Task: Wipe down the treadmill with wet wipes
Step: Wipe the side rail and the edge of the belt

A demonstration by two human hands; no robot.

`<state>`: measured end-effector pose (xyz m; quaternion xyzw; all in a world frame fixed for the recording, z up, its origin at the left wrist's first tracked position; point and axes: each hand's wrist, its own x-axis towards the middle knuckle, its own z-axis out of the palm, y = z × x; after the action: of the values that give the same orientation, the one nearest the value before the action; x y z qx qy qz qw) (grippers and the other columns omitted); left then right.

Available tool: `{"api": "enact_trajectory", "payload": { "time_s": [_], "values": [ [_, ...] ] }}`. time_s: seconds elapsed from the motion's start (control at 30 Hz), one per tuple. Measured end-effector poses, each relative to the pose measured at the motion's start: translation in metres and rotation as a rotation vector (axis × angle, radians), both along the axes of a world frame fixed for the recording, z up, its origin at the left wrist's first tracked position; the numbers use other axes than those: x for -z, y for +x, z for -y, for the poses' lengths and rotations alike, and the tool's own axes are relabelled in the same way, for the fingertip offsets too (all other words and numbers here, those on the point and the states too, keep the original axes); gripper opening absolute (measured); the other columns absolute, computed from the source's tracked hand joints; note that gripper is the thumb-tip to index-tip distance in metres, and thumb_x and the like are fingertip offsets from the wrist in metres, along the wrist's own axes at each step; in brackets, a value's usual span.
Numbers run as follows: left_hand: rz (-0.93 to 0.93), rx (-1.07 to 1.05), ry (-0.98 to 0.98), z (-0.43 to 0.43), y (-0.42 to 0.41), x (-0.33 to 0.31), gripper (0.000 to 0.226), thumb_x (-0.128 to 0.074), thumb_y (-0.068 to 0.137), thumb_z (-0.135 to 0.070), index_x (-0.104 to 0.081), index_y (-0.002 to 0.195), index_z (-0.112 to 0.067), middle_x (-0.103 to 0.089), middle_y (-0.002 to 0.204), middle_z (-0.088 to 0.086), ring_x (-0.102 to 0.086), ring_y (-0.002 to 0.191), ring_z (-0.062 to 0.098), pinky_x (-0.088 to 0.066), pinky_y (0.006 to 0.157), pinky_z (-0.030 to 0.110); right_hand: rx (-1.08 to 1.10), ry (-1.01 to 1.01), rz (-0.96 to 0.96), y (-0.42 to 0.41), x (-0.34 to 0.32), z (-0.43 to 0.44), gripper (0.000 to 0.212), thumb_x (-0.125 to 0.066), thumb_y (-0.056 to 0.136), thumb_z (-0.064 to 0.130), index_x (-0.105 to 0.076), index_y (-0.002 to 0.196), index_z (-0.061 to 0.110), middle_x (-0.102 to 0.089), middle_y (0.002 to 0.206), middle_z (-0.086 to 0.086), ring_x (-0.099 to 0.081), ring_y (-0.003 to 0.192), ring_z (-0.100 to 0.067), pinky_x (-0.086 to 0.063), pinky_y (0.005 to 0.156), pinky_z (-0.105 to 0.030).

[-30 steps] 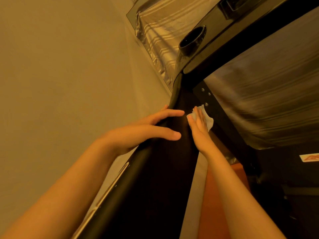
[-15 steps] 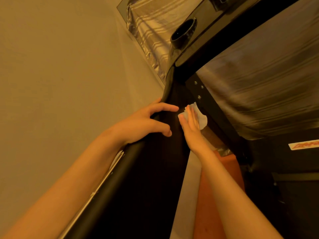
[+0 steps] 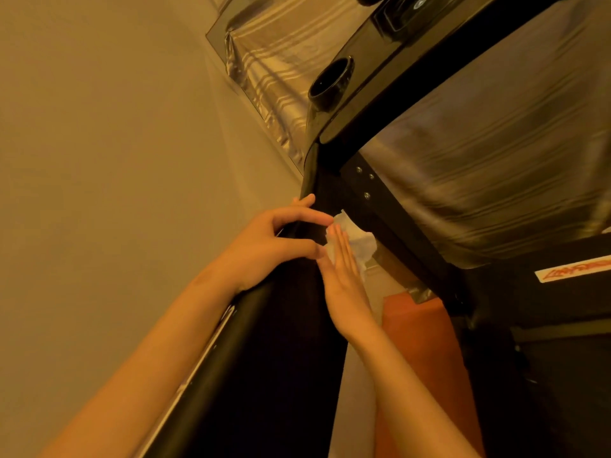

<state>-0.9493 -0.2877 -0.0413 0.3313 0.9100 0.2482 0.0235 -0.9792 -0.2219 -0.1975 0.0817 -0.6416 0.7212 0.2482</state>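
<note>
The wipe [image 3: 358,241] is pressed to the treadmill rail [image 3: 264,358] by the right hand [image 3: 344,279] — grip flat, fingers straight — with the rail clasped at the wipe's 9 o'clock by the left hand [image 3: 264,249], grip curled.

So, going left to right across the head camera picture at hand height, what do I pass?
Wall → left hand gripping the handrail → wet wipe under the right hand → bolted black upright → red-lettered sticker.

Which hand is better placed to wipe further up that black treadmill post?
Right. The right hand presses the wet wipe flat against the treadmill post; the left hand only grips the post's edge and has no wipe.
</note>
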Motion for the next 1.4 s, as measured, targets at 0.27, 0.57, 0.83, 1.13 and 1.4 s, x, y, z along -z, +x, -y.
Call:
{"api": "enact_trajectory", "payload": {
  "time_s": [0.27, 0.57, 0.83, 1.13, 1.4],
  "values": [
    [-0.010, 0.020, 0.236, 0.004, 0.008, 0.002, 0.034, -0.069, 0.079, 0.007, -0.068, 0.108, -0.012, -0.066, 0.122, 0.001, -0.058, 0.103, -0.012, -0.042, 0.096, 0.008, -0.010, -0.074, 0.008, 0.026, -0.017, 0.011, 0.051, -0.028, 0.105, 0.037, -0.001, 0.148, 0.035, 0.002, 0.159, 0.017, 0.006, 0.145, 0.003, 0.003, 0.122, -0.033],
    [0.178, 0.133, 0.118, 0.070, 0.076, 0.008, 0.049, -0.075, 0.077, -0.022, -0.062, 0.121, -0.038, -0.045, 0.143, -0.025, -0.029, 0.132, -0.017, -0.026, 0.104, 0.004, -0.041, -0.126, -0.023, 0.086, -0.017, 0.047, 0.045, -0.029, 0.096, 0.056, -0.003, 0.133, 0.055, 0.001, 0.151, 0.027, 0.005, 0.145, 0.005, 0.000, 0.123, -0.039],
    [0.183, -0.017, 0.278, 0.070, 0.065, 0.019, 0.069, -0.072, 0.049, -0.024, -0.060, 0.115, -0.041, -0.048, 0.137, -0.023, -0.043, 0.129, -0.006, -0.040, 0.103, 0.019, -0.016, -0.065, -0.106, 0.100, -0.032, 0.053, 0.044, -0.023, 0.094, 0.051, -0.001, 0.132, 0.055, 0.003, 0.160, 0.018, 0.006, 0.145, 0.005, -0.001, 0.123, -0.040],
    [0.213, -0.044, 0.272, 0.069, 0.069, 0.018, 0.065, -0.063, 0.057, -0.015, -0.060, 0.116, -0.044, -0.041, 0.146, -0.024, -0.044, 0.124, -0.010, -0.046, 0.086, 0.010, 0.023, -0.043, -0.062, 0.067, -0.035, 0.036, 0.056, -0.020, 0.095, 0.056, 0.000, 0.146, 0.040, 0.006, 0.162, 0.014, 0.008, 0.146, 0.002, 0.001, 0.122, -0.041],
    [0.280, -0.056, 0.318, 0.070, 0.072, 0.019, 0.078, -0.069, 0.044, -0.028, -0.061, 0.120, -0.044, -0.051, 0.140, -0.020, -0.053, 0.124, 0.003, -0.048, 0.095, 0.024, 0.035, -0.089, -0.092, 0.024, -0.053, 0.011, 0.066, -0.030, 0.093, 0.054, -0.015, 0.153, 0.030, -0.006, 0.162, 0.012, 0.000, 0.147, -0.002, -0.001, 0.122, -0.044]
  ]
}}
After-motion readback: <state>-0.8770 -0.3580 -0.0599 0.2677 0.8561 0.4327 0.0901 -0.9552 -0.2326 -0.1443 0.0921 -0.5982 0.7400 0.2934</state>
